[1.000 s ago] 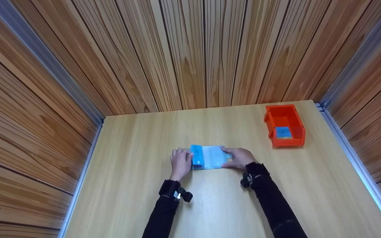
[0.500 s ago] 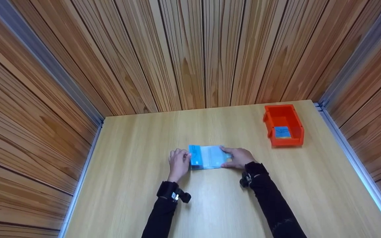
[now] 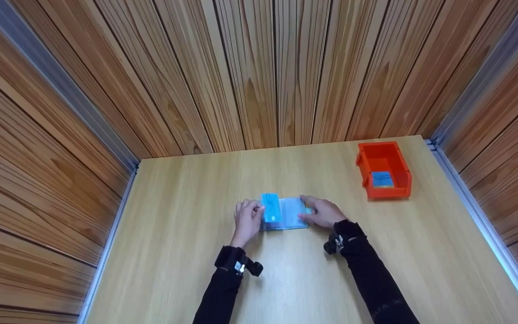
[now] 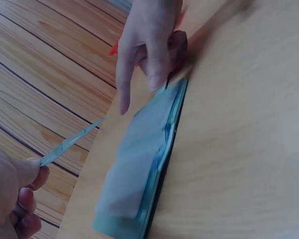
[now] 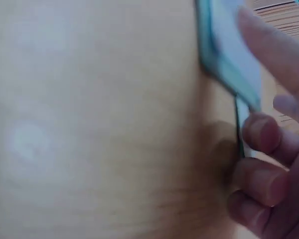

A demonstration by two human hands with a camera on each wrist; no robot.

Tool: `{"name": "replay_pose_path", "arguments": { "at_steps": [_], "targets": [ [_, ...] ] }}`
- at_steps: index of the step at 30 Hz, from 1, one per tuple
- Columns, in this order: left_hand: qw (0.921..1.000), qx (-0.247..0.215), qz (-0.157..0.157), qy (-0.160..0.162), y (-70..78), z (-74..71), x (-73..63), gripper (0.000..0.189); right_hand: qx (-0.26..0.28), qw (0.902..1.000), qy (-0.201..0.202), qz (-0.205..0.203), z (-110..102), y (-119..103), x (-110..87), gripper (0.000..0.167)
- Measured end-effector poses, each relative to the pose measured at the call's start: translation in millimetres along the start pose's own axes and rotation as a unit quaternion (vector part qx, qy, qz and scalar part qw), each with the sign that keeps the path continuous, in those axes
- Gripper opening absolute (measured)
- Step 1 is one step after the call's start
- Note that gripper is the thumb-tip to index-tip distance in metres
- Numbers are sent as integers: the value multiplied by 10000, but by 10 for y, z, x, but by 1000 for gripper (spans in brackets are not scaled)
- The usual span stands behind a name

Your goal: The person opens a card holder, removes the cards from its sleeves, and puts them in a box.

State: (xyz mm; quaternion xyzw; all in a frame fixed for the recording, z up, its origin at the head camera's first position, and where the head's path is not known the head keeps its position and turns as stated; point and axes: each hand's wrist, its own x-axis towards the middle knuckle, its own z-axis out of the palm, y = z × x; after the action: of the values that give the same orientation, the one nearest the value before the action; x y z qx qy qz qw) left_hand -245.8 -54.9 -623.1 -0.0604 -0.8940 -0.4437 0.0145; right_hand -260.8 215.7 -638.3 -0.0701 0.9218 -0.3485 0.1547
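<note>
My left hand (image 3: 247,222) pinches a thin blue card (image 3: 271,208) by its left edge between thumb and fingers, raised above an unfolded card holder (image 3: 292,213). In the left wrist view, the card (image 4: 70,143) is seen nearly edge-on, apart from the holder (image 4: 132,186), whose clear sleeves face up. My right hand (image 3: 326,213) grips the holder's right end. In the right wrist view, its thumb lies over a sleeve of the holder (image 5: 231,55), while other fingers curl beside a narrow strap (image 5: 241,122). Contact under the holder is hidden.
An orange bin (image 3: 383,193) stands at the back right of the wooden table (image 3: 187,189). Inside its front lies a flat blue piece (image 3: 382,179). Plank walls (image 3: 259,90) rise behind and at both sides.
The blue card has risen off the holder's left part and moved slightly right with my left hand. My right thumb has slid from the holder's near corner up onto its face.
</note>
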Motion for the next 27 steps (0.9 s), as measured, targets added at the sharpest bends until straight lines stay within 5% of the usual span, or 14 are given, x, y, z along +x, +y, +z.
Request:
{"name": "replay_pose_path", "arguments": {
  "at_steps": [5,15,21,27],
  "targets": [
    [9991,-265,272,203,94,49,23,17,697,9960,385,-392,0,-216,13,36],
    [9961,-727,484,136,218,169,38,21,2230,9694,288,-982,57,-457,-57,31],
    [9980,306,512,222,66,206,28,19,2079,9730,613,-791,40,-395,-67,29],
    [9870,1536,450,116,-111,193,-18,32,2024,9733,939,-538,-112,-271,-79,29]
  ]
}}
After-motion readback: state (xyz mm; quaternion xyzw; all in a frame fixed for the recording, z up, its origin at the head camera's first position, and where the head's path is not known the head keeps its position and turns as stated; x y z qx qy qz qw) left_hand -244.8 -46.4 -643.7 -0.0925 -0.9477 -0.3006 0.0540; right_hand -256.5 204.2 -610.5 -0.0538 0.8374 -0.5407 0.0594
